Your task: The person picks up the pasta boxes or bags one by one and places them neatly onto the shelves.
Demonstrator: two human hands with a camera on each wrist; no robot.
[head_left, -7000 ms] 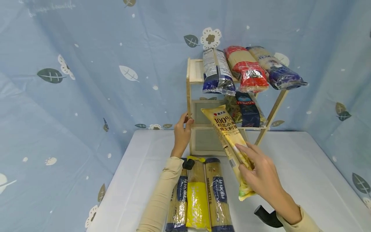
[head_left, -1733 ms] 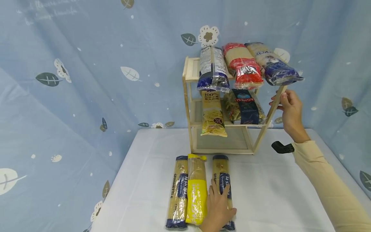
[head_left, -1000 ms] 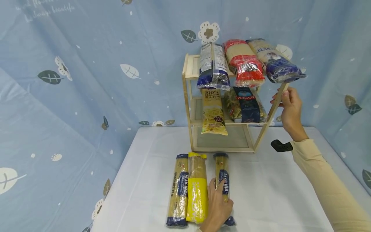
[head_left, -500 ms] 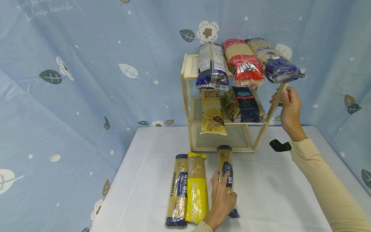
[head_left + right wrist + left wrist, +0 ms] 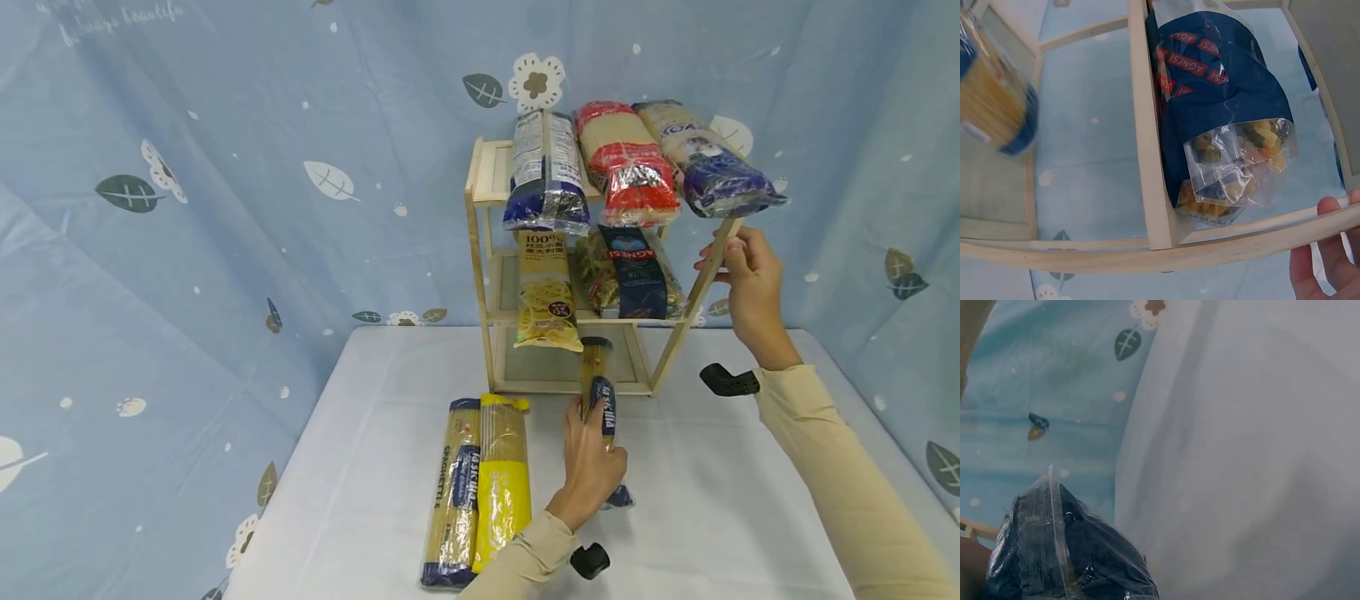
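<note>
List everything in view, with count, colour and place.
Wooden rack: one, pale wood, three tiers, at the back of the table.
Top-shelf packs: three, blue-silver, red, blue-clear.
Yellow noodle pack: one, middle shelf, left.
Dark blue pasta bag: one, middle shelf, right.
Spaghetti packs on the table: two, blue-labelled and yellow, side by side.
Held spaghetti pack: one, blue-labelled, far end pointing at the bottom shelf.
White table: one.
Blue leaf-print cloth: backdrop.
Left hand: grips the held spaghetti pack.
Right hand: holds the rack's right front post.
</note>
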